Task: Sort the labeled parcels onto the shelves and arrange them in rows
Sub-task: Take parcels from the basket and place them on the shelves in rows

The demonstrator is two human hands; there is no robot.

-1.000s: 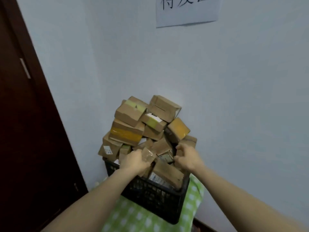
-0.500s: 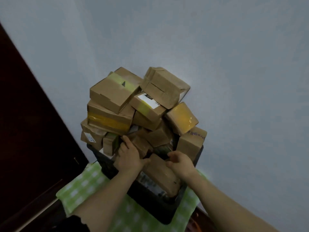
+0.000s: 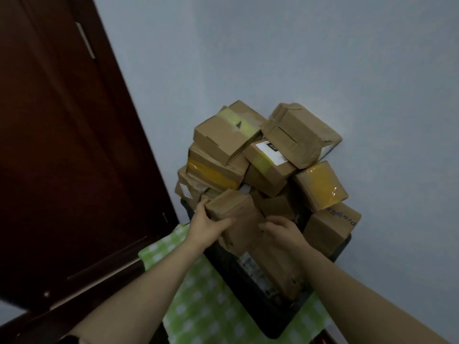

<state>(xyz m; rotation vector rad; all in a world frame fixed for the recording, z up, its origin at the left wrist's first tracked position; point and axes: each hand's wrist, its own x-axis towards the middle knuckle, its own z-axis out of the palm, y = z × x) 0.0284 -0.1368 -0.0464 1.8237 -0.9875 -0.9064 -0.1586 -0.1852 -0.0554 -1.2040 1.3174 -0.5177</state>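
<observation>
A heap of brown cardboard parcels [image 3: 258, 155] rises out of a black plastic crate [image 3: 250, 289] against the wall. My left hand [image 3: 206, 225] grips the left side of a plain brown parcel [image 3: 236, 214] at the front of the heap, thumb on its near face. My right hand [image 3: 280, 230] curls against that parcel's right side. Beneath it a long parcel with a white label [image 3: 270, 271] leans in the crate. No shelves are in view.
The crate stands on a green-and-white checked cloth [image 3: 208, 306]. A dark brown door [image 3: 62, 145] fills the left. A pale wall [image 3: 323, 58] stands behind the heap. Yellow-taped parcels [image 3: 320, 186] sit at the heap's right and left.
The view has tilted and drawn closer to the heap. Both hands have closed on the plain brown parcel at the front and lifted it a little out of the pile.
</observation>
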